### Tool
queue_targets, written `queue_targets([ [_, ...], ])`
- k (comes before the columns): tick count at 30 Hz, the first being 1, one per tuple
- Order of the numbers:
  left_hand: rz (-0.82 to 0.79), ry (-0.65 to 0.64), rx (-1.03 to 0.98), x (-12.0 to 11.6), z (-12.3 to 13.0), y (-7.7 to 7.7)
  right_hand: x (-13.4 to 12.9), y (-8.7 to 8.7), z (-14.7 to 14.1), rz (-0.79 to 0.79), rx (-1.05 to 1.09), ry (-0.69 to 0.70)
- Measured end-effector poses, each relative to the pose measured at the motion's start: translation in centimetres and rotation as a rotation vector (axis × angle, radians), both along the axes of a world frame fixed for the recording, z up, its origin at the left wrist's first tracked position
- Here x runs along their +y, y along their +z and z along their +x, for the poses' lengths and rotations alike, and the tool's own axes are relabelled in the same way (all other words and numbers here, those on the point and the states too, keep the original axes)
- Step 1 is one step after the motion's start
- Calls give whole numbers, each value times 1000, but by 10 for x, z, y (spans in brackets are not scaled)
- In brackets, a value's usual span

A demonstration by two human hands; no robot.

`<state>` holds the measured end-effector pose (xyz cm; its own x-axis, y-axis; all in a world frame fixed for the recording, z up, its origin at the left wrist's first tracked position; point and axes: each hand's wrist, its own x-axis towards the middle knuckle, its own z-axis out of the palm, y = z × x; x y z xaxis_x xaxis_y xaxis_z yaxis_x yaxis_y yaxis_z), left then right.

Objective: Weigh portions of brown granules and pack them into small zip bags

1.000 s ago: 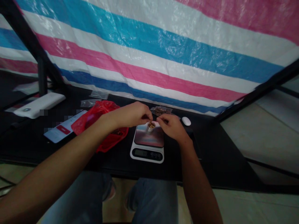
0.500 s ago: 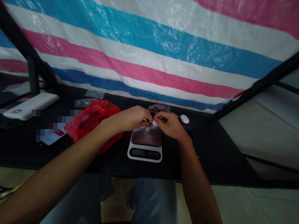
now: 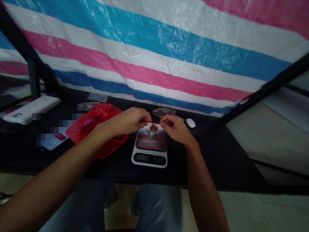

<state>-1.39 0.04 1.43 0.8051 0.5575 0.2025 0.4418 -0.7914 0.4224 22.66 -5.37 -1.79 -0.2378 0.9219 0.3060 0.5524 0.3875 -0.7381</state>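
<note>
A white digital scale [image 3: 151, 158] with a metal plate rests on the black table. On its plate stands a small round container [image 3: 153, 129] filled with brownish pieces. My left hand [image 3: 137, 120] is at the left of the container, near the scale's back edge, its fingers pinched together; anything between them is too small to make out. My right hand [image 3: 174, 127] is to the right of the container with curled fingers, its fingertips near the scale's back right corner. Whatever it may hold is hidden. Behind the scale lies a clear bag [image 3: 164, 111] of brownish pieces.
A red plastic bag [image 3: 103, 112] sits left of the scale. Farther left are a flat printed packet [image 3: 56, 138] and a white device [image 3: 32, 109]. A white mouse [image 3: 190, 123] lies at the right. Striped sheeting [image 3: 154, 64] hangs behind the table.
My left hand has moved slightly left and up, away from the container, whose top now shows. My right hand has barely moved, and the fingertips of both hands are farther apart.
</note>
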Motion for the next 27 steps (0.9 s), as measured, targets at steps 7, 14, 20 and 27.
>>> queue_targets([
  [7,-57,-6,213,-2,4,-15,0,-2,-1,-12,-11,-1],
  [14,-18,79,208,-1,4,-17,0,-2,-1,-24,-16,-10],
  [20,22,76,-27,-7,1,-6,0,-1,-2,-25,-19,-13],
  [27,70,154,-14,-13,2,-2,0,-1,-2,-23,-38,-10],
])
